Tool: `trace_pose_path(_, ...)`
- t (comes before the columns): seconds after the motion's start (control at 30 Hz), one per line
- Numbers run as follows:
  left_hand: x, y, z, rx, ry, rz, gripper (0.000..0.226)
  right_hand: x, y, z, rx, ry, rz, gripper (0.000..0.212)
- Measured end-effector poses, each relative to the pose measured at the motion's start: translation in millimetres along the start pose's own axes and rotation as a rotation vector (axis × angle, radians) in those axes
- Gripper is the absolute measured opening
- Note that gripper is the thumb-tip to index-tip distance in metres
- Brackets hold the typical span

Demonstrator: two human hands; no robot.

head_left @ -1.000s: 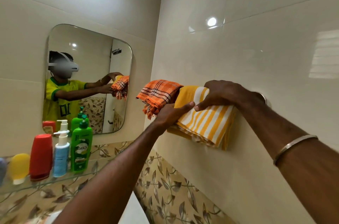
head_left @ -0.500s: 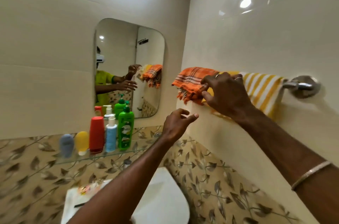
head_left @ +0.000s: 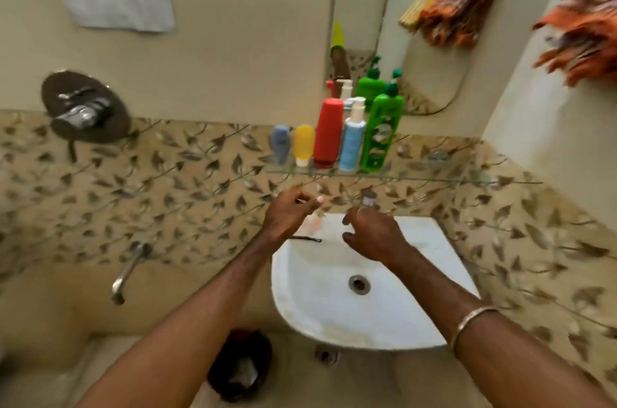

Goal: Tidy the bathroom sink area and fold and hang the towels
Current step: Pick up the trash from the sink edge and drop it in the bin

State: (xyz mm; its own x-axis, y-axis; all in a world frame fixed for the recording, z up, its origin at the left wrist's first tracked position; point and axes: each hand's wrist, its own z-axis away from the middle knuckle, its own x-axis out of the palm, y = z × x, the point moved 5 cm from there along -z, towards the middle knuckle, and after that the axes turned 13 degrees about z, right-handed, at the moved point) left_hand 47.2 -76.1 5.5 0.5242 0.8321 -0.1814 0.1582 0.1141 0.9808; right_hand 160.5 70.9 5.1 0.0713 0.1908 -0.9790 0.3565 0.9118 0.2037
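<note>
My left hand (head_left: 289, 212) hovers over the back left ledge of the white sink (head_left: 394, 314), fingers loosely curled, just above a small pinkish item (head_left: 314, 221) and a thin dark pin (head_left: 307, 239). Over the back of the basin, below the blurred tap (head_left: 368, 200), my right hand (head_left: 372, 235) hangs with relaxed fingers and holds nothing. The orange checked towel (head_left: 582, 30) hangs at the far right edge. The mirror (head_left: 430, 83) reflects it beside the yellow striped towel.
A glass shelf (head_left: 434, 176) above the sink carries several bottles, among them a red one (head_left: 329, 132) and a green one (head_left: 382, 134). A wall mixer (head_left: 85, 107) and spout (head_left: 128, 269) are at left. A dark bin (head_left: 240, 366) stands on the floor.
Both hands have left the towels on the rail and dropped to the sink. My view has swung down and left from the rail to the basin.
</note>
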Motion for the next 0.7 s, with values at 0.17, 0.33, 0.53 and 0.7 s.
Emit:
trace_pose_path(0.17, -45.2, -83.9, -14.8, -0.152, 0.058, -0.138, 0.014, 112.4, -52.5, -61.1, -0.125, -0.177, 0.028, 0.044)
trace_pose_path(0.33, -46.6, -156.2, -37.0, -0.271, -0.032, -0.317, 0.019, 188.9, -69.5, -99.7, -0.196, -0.235, 0.101, 0.045)
trace_pose_path(0.53, -28.9, -215.6, -55.6, -0.381, -0.134, -0.397, 0.051, 217.8, -73.9, -124.8, -0.169, -0.205, 0.099, 0.058)
trace_pose_path(0.7, -22.7, -225.7, -69.0, -0.35, -0.095, -0.348, 0.045, 206.1, -71.7, -129.7, -0.109, -0.168, -0.055, 0.072)
